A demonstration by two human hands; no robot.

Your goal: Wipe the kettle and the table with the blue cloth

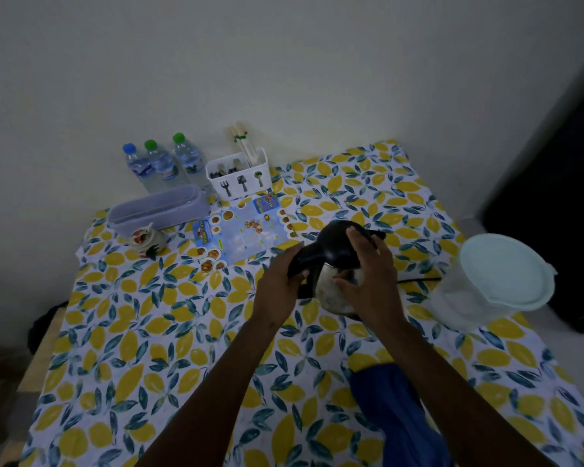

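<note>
A steel kettle (331, 291) with a black lid and black handle stands at the middle of the table (149, 332), which is covered by a lemon-print cloth. My left hand (277, 284) is closed around the black handle on the kettle's left side. My right hand (371, 274) wraps over the lid and the kettle's right side. The blue cloth (395, 409) lies crumpled on the table near the front edge, partly under my right forearm. Neither hand touches it.
A large tub with a pale lid (499, 274) stands right of the kettle, with a black cord (418, 280) between them. At the back are three water bottles (162, 163), a white cutlery holder (240, 176), a lilac box (159, 210), a small jar (147, 241) and a leaflet (246, 230).
</note>
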